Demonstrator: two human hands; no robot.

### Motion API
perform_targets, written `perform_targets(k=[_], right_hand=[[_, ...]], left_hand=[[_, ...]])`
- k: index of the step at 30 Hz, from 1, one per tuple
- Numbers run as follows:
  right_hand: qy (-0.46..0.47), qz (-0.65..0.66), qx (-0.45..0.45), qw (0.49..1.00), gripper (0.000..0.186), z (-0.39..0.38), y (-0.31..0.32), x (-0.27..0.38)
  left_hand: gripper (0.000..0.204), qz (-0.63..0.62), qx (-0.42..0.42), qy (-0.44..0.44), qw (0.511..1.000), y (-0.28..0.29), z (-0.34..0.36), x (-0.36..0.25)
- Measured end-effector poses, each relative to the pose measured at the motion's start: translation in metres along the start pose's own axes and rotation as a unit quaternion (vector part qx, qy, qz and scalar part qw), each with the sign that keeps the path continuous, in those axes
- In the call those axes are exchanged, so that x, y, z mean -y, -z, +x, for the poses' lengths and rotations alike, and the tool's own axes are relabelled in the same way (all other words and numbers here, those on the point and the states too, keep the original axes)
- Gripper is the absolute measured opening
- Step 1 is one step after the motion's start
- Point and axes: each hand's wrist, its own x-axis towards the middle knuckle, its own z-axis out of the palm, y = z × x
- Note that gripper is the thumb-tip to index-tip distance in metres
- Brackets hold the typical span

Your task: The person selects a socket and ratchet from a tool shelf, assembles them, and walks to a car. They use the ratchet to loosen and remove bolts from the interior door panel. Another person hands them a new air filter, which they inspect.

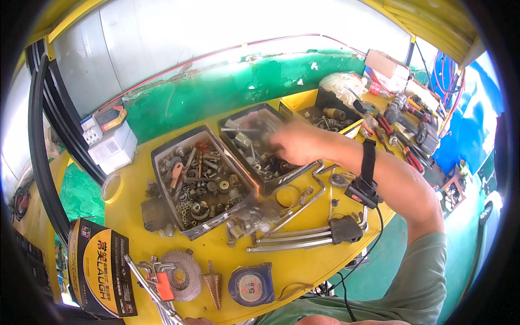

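Note:
My right hand [292, 143] reaches in from the right over the middle parts bin [221, 125]. Its fingers are curled downward but smeared by motion, so anything in them is hidden. Bolts, nuts and other metal fittings [245, 142] lie in that bin beneath it. Just left stands another bin [162, 157], full of washers, nuts, bolts and a wooden-looking piece. At the bottom edge, a sliver of skin that seems to be my left hand [199, 321] shows beside a metal tool [151, 287]; its fingers are out of sight.
Hex keys [295, 238], a tape measure [252, 284], a step drill bit [214, 284], and a wire wheel [187, 276] lie up front on the yellow table [179, 244]. A black-and-yellow box [103, 268] stands at left. Pliers [414, 161] and a power drill [398, 111] lie right; a yellow bin [300, 101] sits behind.

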Motion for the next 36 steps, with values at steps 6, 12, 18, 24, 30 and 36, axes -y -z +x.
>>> perform_targets(k=[6, 12, 18, 24, 30, 36], right_hand=[[0.014, 0.089, -0.046, 0.995, 0.028, -0.007, -0.002, -0.012], [0.029, 0.454, -0.08, 0.887, 0.027, -0.059, 0.039, -0.001], [0.058, 0.627, -0.043, 0.776, 0.033, -0.099, 0.034, 0.017], [0.073, 0.633, -0.081, 0.766, 0.033, -0.118, 0.034, 0.032], [0.079, 0.632, -0.094, 0.765, 0.029, -0.126, 0.036, 0.043], [0.082, 0.637, -0.104, 0.759, 0.027, -0.132, 0.033, 0.048]], left_hand=[[0.028, -0.004, 0.008, -0.007, 1.0, 0.003, -0.005, 0.0], [0.028, 0.002, 0.003, -0.002, 1.0, 0.005, -0.012, -0.004], [0.029, 0.009, 0.011, -0.003, 1.0, 0.003, -0.021, -0.009], [0.03, 0.028, 0.011, -0.006, 1.0, 0.003, -0.031, -0.011], [0.038, -0.005, 0.0, -0.017, 1.0, 0.001, -0.035, -0.013], [0.051, 0.0, 0.004, 0.02, 1.0, -0.005, -0.033, -0.02]])
